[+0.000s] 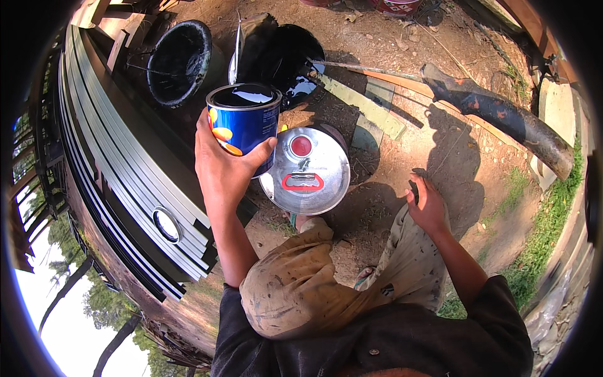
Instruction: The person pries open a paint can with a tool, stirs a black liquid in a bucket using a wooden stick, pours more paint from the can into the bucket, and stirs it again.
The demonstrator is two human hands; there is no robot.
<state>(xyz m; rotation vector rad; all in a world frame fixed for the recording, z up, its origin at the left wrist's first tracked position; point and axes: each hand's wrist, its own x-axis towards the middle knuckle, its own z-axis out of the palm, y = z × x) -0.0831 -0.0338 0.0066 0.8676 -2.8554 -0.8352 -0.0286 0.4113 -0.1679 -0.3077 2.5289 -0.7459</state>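
Note:
My left hand (229,157) is wrapped around a blue paint can (251,122) with orange and yellow spots on its side. The can has no lid, and glossy dark liquid shows inside. Just beyond it to the right stands a larger silver metal can (326,182) with a round red cap and a red-edged handle on top. My right hand (428,204) is by my right knee, holding nothing, its fingers loosely apart. A round metal lid (167,224) lies on the stacked metal profiles (125,138) to the left.
Behind the cans sits a black, paint-filled vessel (304,47). A paint-smeared black bucket (179,63) is further left. A pale green board (358,103) and a rusty dark pipe (502,122) lie on the dirt to the right. Red tins (397,6) stand at the far edge.

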